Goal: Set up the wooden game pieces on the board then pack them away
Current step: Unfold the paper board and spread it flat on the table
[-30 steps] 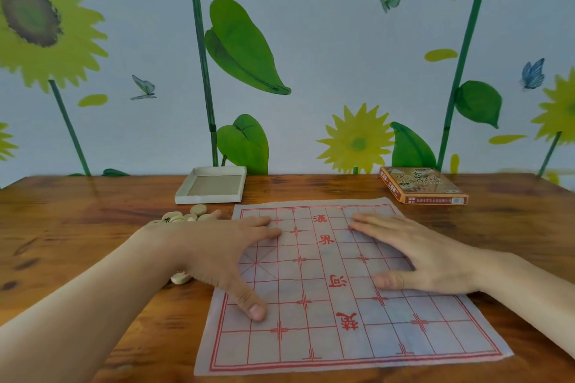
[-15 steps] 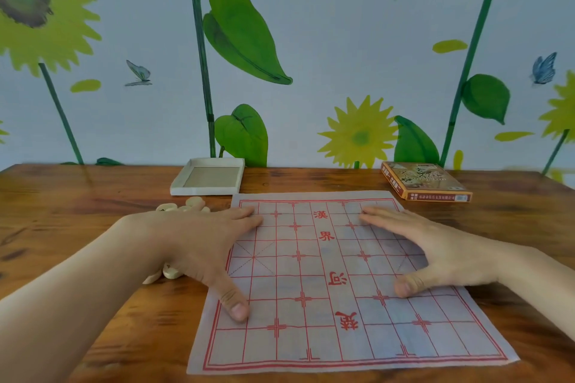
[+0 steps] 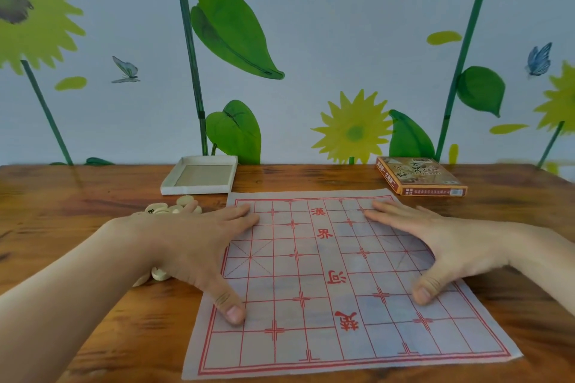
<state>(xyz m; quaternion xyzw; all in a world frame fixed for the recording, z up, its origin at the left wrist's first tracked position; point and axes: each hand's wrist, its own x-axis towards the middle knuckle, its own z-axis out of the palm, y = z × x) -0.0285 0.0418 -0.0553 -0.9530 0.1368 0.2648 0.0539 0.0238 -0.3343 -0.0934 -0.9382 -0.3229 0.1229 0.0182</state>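
A thin paper board (image 3: 314, 305) with a red grid and red characters lies flat on the wooden table. My left hand (image 3: 193, 246) rests palm down on its left edge, fingers spread, thumb pressing the sheet. My right hand (image 3: 435, 242) lies palm down on the right half, fingers spread. Neither hand holds anything. A heap of pale round wooden pieces (image 3: 169, 208) sits on the table left of the board, mostly hidden behind my left hand; one more piece (image 3: 159, 274) shows under my left wrist.
A shallow white box tray (image 3: 174, 185) stands open behind the pieces, near the wall. An orange game box lid (image 3: 420, 176) lies at the back right. The table (image 3: 62, 211) ends at a wall with a sunflower mural.
Both hands have slid outward over the paper, away from the centre: the left toward the left edge, the right toward the right side. The view has tilted slightly.
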